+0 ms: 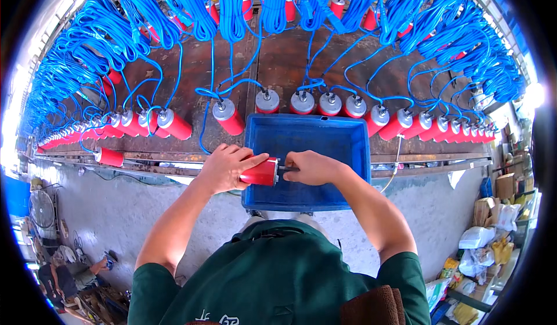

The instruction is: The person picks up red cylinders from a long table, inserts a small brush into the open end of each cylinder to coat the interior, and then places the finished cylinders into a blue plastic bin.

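Observation:
My left hand (225,168) is wrapped round a red cylinder (262,172) that lies on its side, its metal end facing right. At that end my right hand (313,168) grips a slim dark tool (288,169); its kind is hidden by my fingers. Both hands are over a blue plastic tray (307,133), which sits at the front edge of the workbench. Beyond the tray stand more red cylinders with grey metal tops, among them one at its left (228,117) and one behind it (267,100), with blue cables running from them.
Coiled blue cables (232,12) hang along the far side of the brown workbench (191,78). Rows of red cylinders line its near edge, and one cylinder (109,157) lies at the left. A person (61,281) is at lower left. Boxes and bags (478,235) stand at right.

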